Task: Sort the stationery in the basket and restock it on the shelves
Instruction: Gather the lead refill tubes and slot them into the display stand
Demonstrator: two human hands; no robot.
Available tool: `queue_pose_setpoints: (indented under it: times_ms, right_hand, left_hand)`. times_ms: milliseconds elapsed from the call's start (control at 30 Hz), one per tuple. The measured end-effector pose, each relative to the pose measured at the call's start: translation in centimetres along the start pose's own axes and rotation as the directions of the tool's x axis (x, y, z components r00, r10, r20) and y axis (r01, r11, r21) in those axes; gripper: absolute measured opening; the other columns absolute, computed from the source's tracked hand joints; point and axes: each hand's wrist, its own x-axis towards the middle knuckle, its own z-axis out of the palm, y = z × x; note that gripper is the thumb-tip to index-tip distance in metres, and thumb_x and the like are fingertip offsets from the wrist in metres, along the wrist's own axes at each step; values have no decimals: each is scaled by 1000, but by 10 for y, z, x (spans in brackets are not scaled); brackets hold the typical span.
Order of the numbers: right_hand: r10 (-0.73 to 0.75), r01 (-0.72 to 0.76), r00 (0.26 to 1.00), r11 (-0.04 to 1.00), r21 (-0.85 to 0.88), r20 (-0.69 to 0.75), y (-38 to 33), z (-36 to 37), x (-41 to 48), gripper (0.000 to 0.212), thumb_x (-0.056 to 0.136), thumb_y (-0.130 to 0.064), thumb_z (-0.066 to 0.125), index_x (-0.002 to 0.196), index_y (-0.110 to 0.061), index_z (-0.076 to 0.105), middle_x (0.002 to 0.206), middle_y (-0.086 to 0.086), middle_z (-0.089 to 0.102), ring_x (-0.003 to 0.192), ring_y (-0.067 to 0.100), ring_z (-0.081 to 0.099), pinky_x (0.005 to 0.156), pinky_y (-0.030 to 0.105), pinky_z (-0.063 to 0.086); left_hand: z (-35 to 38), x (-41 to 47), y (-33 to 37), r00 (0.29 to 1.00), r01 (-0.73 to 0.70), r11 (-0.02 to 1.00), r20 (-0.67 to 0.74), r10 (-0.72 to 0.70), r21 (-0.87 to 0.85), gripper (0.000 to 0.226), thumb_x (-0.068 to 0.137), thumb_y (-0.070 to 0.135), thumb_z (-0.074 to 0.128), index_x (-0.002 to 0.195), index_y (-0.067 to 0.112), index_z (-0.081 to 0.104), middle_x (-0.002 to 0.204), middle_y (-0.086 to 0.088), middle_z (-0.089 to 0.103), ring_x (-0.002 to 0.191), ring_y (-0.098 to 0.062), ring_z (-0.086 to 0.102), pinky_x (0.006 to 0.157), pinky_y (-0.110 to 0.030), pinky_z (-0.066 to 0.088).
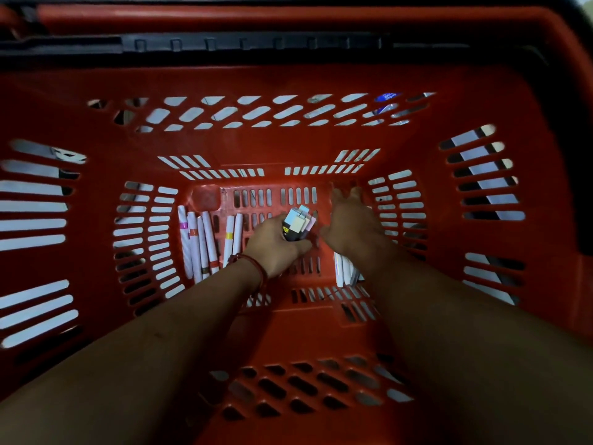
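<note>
Deep in the red basket [321,149], my left hand [276,248] grips a bundle of pastel markers [298,223]. My right hand [351,228] lies spread, fingers straight, above some white pens [345,271] (a row of white markers [199,245] lines the floor's left side).

white colour-banded markers [205,242] lie side by side on the left floor of the red basket [288,81]; a pastel-capped bundle [299,223] stands upright mid-floor.

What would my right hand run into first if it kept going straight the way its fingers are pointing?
Most likely the far wall of the basket, near its right corner. The right hand points away from you along the floor, and nothing shows ahead of it, though depth is hard to judge.
</note>
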Motion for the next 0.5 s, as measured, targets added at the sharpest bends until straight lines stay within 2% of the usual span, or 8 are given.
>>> queue_pose_setpoints:
  times_ms: [67, 133, 233, 300, 400, 500]
  right_hand:
    - [-44, 42, 999, 995, 87, 27, -1, 2, 1, 86, 91, -34, 68, 158, -15, 17, 146, 17, 50, 127, 35, 57, 99, 44, 51]
    - [-81, 76, 996, 986, 149, 27, -3, 6, -1, 82, 92, -30, 67, 156, -11, 19, 126, 15, 64, 114, 33, 64, 88, 38, 53]
    - [-18, 18, 1000, 976, 219, -4, -3, 11, -5, 84, 92, -28, 68, 155, -10, 15, 123, 15, 65, 109, 32, 66, 79, 34, 50]
    - [60, -55, 998, 969, 243, -14, -1, 15, -8, 81, 91, -30, 70, 153, -11, 21, 129, 15, 62, 115, 33, 64, 83, 36, 51]
    - [103, -93, 994, 958, 270, -21, 6, 18, -11, 62, 91, -33, 71, 143, -11, 45, 133, 11, 62, 118, 31, 62, 93, 37, 52]
    - [159, -123, 986, 880, 459, -41, -1, 15, -9, 38, 93, -32, 68, 120, -7, 64, 118, 12, 69, 109, 31, 65, 82, 29, 47]
  left_hand:
    - [-1, 0, 0, 1000, 3, 1000, -6, -3, -11, 23, 82, 15, 75, 79, 29, 58, 72, 14, 63, 65, 1, 57, 53, -9, 37]
    - [-1, -1, -1, 1000, 1, 1000, -11, -1, -10, 23, 82, 14, 75, 77, 29, 58, 70, 14, 63, 63, 1, 57, 53, -11, 37]
    - [-1, -1, -2, 1000, 8, 1000, -11, -8, -9, 24, 82, 13, 74, 75, 28, 58, 67, 13, 62, 61, -3, 56, 56, -18, 40]
    - [-1, 0, -3, 1000, 25, 1000, -20, -25, 2, 23, 83, 13, 74, 75, 27, 58, 68, 11, 63, 62, -5, 57, 58, -21, 40]
    - [-3, 2, -3, 998, 48, 998, -37, -49, -32, 18, 83, 10, 74, 76, 21, 61, 70, 4, 66, 64, -13, 60, 61, -25, 46]
    - [-13, 3, 5, 997, 76, 980, 13, -75, -185, 18, 83, 2, 67, 70, 13, 62, 61, -8, 64, 54, -24, 61, 62, -36, 52]
